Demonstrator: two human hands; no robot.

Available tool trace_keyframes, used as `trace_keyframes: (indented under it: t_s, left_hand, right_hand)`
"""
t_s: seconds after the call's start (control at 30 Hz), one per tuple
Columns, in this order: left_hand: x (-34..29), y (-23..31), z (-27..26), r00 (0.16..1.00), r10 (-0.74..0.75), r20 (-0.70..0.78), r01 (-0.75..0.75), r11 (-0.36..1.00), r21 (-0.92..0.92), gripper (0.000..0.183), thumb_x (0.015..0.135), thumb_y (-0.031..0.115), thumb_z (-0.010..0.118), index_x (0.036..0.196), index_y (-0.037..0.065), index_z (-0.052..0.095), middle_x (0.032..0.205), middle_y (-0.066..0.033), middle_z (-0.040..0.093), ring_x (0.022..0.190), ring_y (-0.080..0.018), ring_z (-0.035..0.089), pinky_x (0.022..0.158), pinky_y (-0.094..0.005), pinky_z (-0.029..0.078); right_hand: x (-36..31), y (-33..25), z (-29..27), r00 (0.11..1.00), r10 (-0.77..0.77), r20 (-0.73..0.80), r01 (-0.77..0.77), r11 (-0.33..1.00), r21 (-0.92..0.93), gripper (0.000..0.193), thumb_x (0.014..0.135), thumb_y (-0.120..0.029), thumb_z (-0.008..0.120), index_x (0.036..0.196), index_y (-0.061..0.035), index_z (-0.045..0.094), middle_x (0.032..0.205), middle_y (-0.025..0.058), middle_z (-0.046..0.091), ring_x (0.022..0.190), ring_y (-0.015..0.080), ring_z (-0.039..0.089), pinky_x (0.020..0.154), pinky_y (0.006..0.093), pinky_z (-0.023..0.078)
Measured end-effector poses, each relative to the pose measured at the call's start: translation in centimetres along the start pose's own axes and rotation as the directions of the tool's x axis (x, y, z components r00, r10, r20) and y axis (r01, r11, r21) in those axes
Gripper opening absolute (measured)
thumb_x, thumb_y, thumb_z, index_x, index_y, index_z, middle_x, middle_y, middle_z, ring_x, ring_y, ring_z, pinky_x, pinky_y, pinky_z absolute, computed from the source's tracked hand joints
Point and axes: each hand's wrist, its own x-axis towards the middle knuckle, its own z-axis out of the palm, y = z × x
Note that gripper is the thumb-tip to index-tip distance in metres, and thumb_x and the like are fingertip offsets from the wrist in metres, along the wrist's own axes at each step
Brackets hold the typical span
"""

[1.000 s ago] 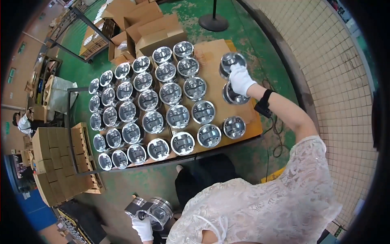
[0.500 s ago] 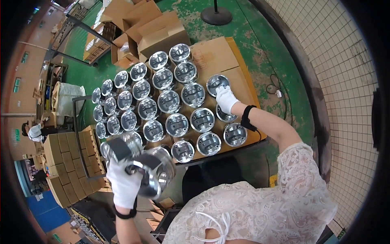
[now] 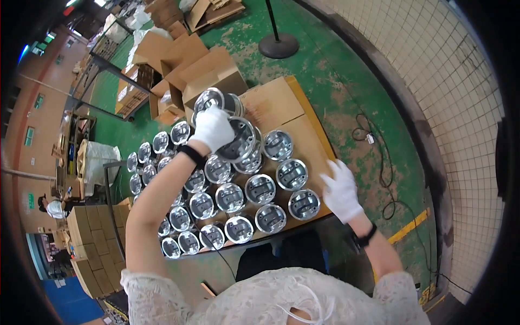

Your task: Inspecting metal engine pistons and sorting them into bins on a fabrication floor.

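My left hand (image 3: pixel 213 129), in a white glove, reaches over the far part of the table. Its fingers are closed on two shiny metal pistons, a nearer piston (image 3: pixel 240 142) and a farther piston (image 3: pixel 232 104), both tilted and raised above the rest. Rows of similar pistons (image 3: pixel 230 197) stand below on the cardboard sheet (image 3: pixel 276 103), hollow pin side up. Part of the rows is hidden behind my left forearm. At the table's right edge my right hand (image 3: pixel 341 189), also gloved in white, hangs open with fingers apart, near the rightmost piston (image 3: pixel 304 204).
Open cardboard boxes (image 3: pixel 216 70) stand beyond the table. A post with a round black base (image 3: pixel 278 45) is on the green floor, and a cable (image 3: pixel 385 162) lies to the right by the tiled wall (image 3: pixel 428 70). Stacked cartons (image 3: pixel 92 233) and a person (image 3: pixel 56 207) are at left.
My left hand has carried the two pistons from the near left side to over the far rows. My right hand has left a piston and drawn back toward me, to the right.
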Motion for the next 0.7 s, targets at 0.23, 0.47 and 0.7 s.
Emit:
trace_keyframes:
  t_s: [0.23,0.47,0.7]
  left_hand:
    - [13.0,1.5,8.4,0.954,0.003,0.301,-0.032,0.995,0.093,0.034,0.077,0.021,0.057,0.098,-0.001,0.072,0.114,-0.0287,0.062,0.101,-0.0381,0.064,0.082,-0.0447,0.051]
    - [16.9,4.8,15.9,0.887,-0.016,0.462,-0.039,0.993,0.108,0.038,0.079,0.023,0.058,0.108,0.003,0.072,0.128,-0.0293,0.056,0.114,-0.0409,0.058,0.090,-0.0494,0.047]
    - [15.2,2.6,18.0,0.846,-0.097,0.524,0.096,0.995,0.031,0.062,0.077,0.024,0.061,0.133,-0.002,0.054,0.145,-0.0378,0.033,0.134,-0.0498,0.037,0.108,-0.0613,0.030]
  right_hand:
    - [-27.8,3.9,-5.1,0.737,0.675,-0.005,-0.642,0.698,-0.317,0.029,0.070,0.001,0.062,0.098,-0.0049,0.067,0.128,0.0240,0.052,0.125,0.0442,0.045,0.105,0.0485,0.040]
    - [-54.1,-3.9,-4.2,0.397,0.869,0.295,-0.767,0.491,-0.413,0.020,0.083,-0.014,0.061,0.094,-0.0034,0.072,0.111,0.0171,0.066,0.109,0.0334,0.060,0.097,0.0426,0.047]
    - [-64.3,-4.8,-1.1,0.066,0.734,0.676,-0.727,0.500,-0.471,0.023,0.087,-0.032,0.062,0.089,-0.0118,0.072,0.087,0.0086,0.071,0.082,0.0255,0.067,0.072,0.0399,0.052]
